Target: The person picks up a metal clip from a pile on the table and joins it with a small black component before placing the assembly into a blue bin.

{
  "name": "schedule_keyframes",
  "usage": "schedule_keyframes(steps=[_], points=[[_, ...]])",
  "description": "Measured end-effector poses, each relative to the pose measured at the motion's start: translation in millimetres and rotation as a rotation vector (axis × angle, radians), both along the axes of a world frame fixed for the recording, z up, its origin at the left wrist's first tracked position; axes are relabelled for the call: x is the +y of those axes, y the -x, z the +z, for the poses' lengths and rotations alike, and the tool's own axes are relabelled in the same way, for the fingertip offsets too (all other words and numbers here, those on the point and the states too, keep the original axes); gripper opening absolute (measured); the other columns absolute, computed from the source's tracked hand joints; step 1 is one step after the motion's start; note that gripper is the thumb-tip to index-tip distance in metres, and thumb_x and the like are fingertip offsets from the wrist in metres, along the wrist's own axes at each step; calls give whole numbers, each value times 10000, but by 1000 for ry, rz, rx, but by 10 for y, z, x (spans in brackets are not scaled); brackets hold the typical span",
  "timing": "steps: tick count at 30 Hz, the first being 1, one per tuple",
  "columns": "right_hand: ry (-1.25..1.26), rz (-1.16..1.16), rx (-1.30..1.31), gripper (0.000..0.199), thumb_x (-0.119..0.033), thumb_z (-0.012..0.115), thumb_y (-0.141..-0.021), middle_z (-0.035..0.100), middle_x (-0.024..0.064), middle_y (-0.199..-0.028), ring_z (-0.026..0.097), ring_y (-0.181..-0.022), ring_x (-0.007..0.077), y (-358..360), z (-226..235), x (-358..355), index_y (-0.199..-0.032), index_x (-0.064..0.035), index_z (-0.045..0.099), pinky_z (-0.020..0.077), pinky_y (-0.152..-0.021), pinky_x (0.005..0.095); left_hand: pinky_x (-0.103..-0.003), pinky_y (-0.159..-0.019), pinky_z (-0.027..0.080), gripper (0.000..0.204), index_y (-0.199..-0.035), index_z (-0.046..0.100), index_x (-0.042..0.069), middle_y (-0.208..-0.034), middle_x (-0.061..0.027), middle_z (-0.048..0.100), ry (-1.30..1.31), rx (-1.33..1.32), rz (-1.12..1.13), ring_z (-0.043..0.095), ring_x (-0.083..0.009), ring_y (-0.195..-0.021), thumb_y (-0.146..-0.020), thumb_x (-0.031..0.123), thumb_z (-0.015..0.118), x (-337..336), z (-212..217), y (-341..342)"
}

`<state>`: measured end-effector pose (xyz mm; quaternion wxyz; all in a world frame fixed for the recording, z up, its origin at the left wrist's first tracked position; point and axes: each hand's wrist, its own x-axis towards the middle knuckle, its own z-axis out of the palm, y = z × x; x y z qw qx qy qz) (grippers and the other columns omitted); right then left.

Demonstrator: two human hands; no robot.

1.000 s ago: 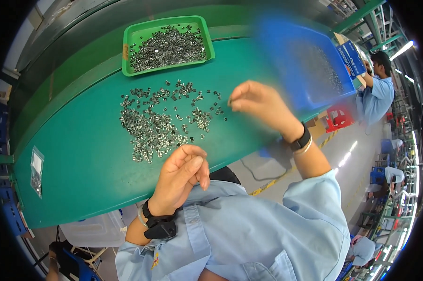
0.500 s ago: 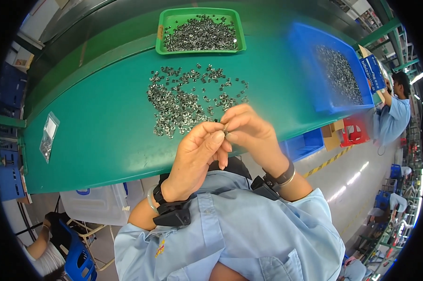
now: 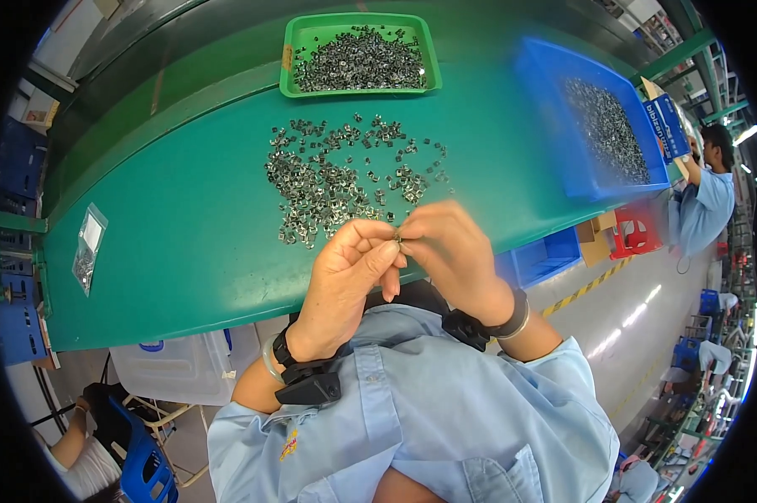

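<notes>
Close to the table's front edge, my left hand (image 3: 357,272) pinches a tiny metal part (image 3: 398,238) between thumb and forefinger. My right hand (image 3: 454,256), somewhat blurred, meets it there with its fingertips closed on the same part. Most of the part is hidden by the fingers, so its exact kind does not show. Just beyond my hands lies a loose spread of small shiny black-and-silver metal pieces (image 3: 315,189) on the green tabletop (image 3: 177,251). A green tray (image 3: 433,59) full of similar pieces stands at the far side.
A blue bin (image 3: 554,126) of small metal pieces stands at the right. On the left lies a clear plastic bag (image 3: 88,251) with parts inside. Below the table's right edge is another blue bin (image 3: 542,261). A co-worker (image 3: 705,201) stands at the far right.
My right hand has turned slightly, its raised fingers lowering toward the part. Both hands remain together near the table's front edge.
</notes>
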<state>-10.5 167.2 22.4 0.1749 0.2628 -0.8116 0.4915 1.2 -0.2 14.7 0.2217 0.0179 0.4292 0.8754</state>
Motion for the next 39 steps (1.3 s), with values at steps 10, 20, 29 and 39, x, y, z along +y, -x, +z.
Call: schedule_keyframes(steps=[10, 20, 29, 39], points=[[-13, 30, 45, 267, 34, 706, -702, 600, 87, -893, 593, -818, 241, 56, -46, 49, -927, -49, 588, 489, -678, 323, -235, -547, 456, 178, -1050, 508, 18, -865, -76, 602, -20, -47, -49, 557, -108, -635, -940, 157, 526, -8, 41, 47], [-9, 40, 58, 248, 35, 710, -701, 597, 83, -870, 597, -780, 227, 70, -76, 108, -907, -48, 599, 490, -642, 306, -238, -540, 455, 169, -1018, 516, 20, -889, -86, 611, 21, -8, -43, 558, -116, -633, -946, 173, 519, 39, -20, 59], [38, 34, 38, 235, 36, 708, -706, 603, 76, -850, 596, -769, 220, 6, -87, 108, -900, -49, 607, 483, -629, 299, -246, -538, 450, 159, -990, 511, 29, -852, -74, 614, -73, -25, -51, 554, -119, -611, -942, 180, 527, 79, -59, 27], [58, 30, 37, 243, 31, 708, -706, 609, 73, -844, 594, -765, 222, -90, -108, 132, -905, -58, 603, 474, -622, 302, -245, -527, 442, 141, -941, 501, 49, -774, -50, 598, -194, -1, -118, 546, -119, -581, -938, 185, 536, 109, -132, 10]])
